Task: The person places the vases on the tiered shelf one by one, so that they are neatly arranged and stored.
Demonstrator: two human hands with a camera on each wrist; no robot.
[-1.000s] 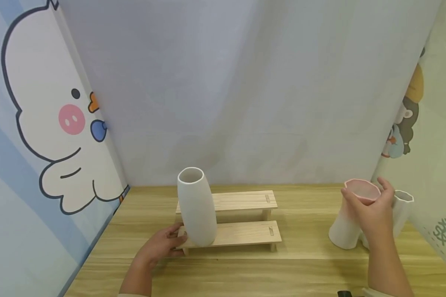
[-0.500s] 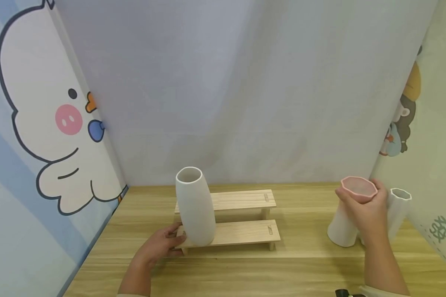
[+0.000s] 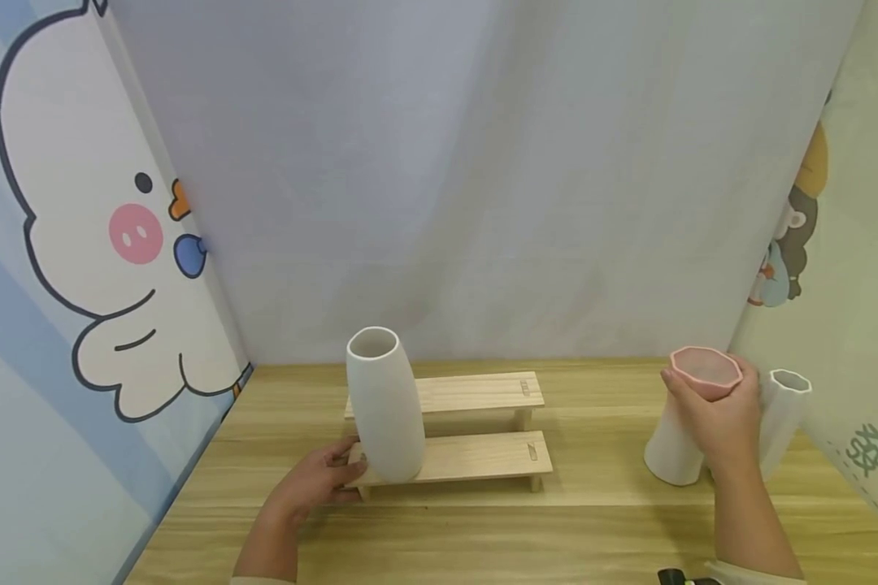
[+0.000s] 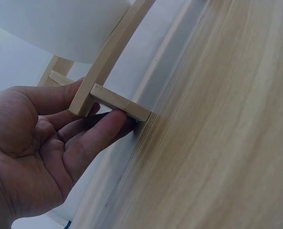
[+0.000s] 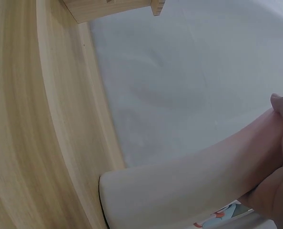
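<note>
At the left end of a two-step wooden stand (image 3: 475, 457), my left hand (image 3: 315, 485) pinches the lower board and its leg, thumb above and fingers beneath, as the left wrist view shows. A tall white vase (image 3: 386, 410) stands upright on that lower step, beside my thumb. Over on the right, my right hand (image 3: 728, 418) grips the upper part of a pink-and-white vase (image 3: 676, 447) with a wavy pink rim. Its base appears to rest on the table. Just behind my right hand, touching or very near it, is a slim white vase (image 3: 783, 418), partly hidden.
The upper step (image 3: 475, 392) of the stand lies behind the lower one. A grey-white curtain (image 3: 483, 203) hangs behind the wood-grain table (image 3: 497, 544). Printed panels (image 3: 66, 244) close off both sides. A small black object (image 3: 671, 576) shows near my right sleeve.
My right hand has settled lower round the pink-and-white vase, its fingers now wrapped behind it. The whole head view has shifted slightly. My left hand keeps its hold on the stand.
</note>
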